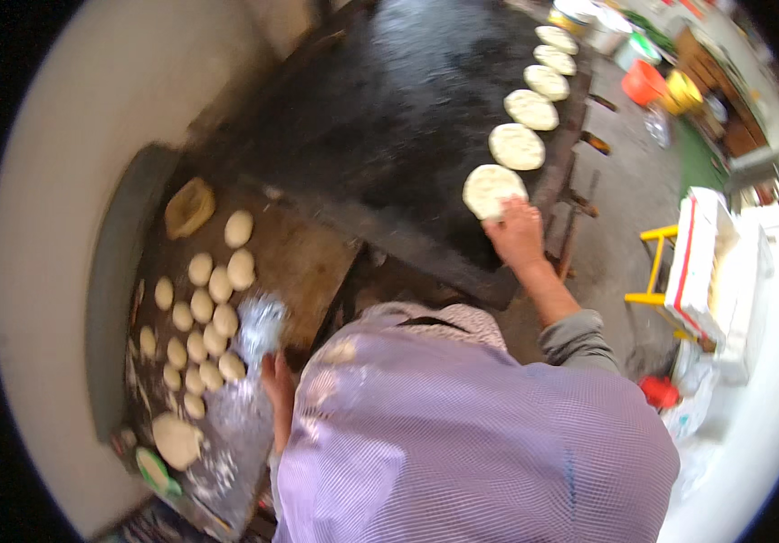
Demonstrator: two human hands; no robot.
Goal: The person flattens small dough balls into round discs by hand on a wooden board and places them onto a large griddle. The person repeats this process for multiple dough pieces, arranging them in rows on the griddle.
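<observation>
My right hand (517,234) lies with its fingers on the near edge of a flat dough round (494,192), at the right side of a large black griddle (389,136). Beyond it several more dough rounds (517,146) run in a line along the griddle's right edge. Down at the left, my left hand (278,381) rests beside crumpled clear plastic film (260,326) on the work table; its fingers are partly hidden. Several dough balls (202,305) sit in a group on that table, with a larger lump of dough (177,441) below them.
A yellowish bowl-like piece (189,208) and a green-handled scoop (157,472) lie on the left table, against a wall (50,271). Metal handles jut from the griddle's right side. Beyond stand a white foam box (698,265) on a yellow stool (659,261) and an orange bucket (643,83).
</observation>
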